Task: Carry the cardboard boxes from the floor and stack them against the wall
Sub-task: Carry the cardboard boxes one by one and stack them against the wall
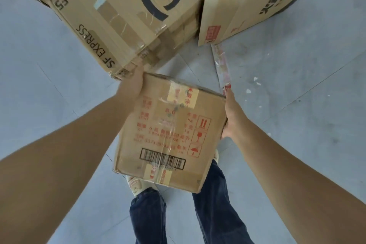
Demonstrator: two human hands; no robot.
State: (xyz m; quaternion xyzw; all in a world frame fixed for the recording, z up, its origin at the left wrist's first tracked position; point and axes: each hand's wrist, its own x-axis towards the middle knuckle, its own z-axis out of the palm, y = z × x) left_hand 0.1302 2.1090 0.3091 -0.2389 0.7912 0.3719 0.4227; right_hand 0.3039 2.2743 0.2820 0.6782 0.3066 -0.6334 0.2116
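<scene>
We're looking down into what reads as a storeroom or packing area, bare and utilitarian. A plain grey floor [297, 95] is filling most of the frame, scuffed and flecked with white specks at the right. Worn shipping cartons are crowding the top: a big SF Express box [118, 16] at upper left, an open-flapped carton [237, 10] at upper right. A strip of torn packing tape [222, 65] is lying on the floor below them.
</scene>
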